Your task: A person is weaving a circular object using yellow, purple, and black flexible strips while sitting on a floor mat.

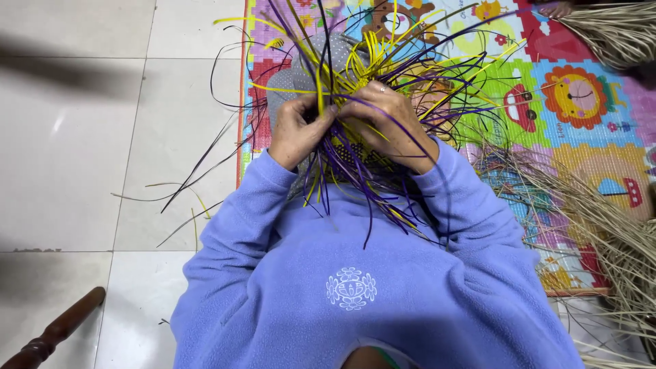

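You are midway through plaiting, it seems, so the next crossing likely calls for steady tension. Against your lap, your left hand (295, 130) is closed on yellow strips and your right hand (389, 119) is clamped over the purple and yellow woven piece (345, 156). Loose strand ends (383, 58) fan beyond your fingers over the colourful play mat (581, 96).

You wear a soft, fleecy pullover (355, 273) in a periwinkle blue, with long sleeves that end in plain cuffs at your wrists. On its chest sits a small round white emblem (350, 288), stitched like a flower with curled petals. Your right hand (393, 119) carries a thin, pale ring (383, 88) on one finger.
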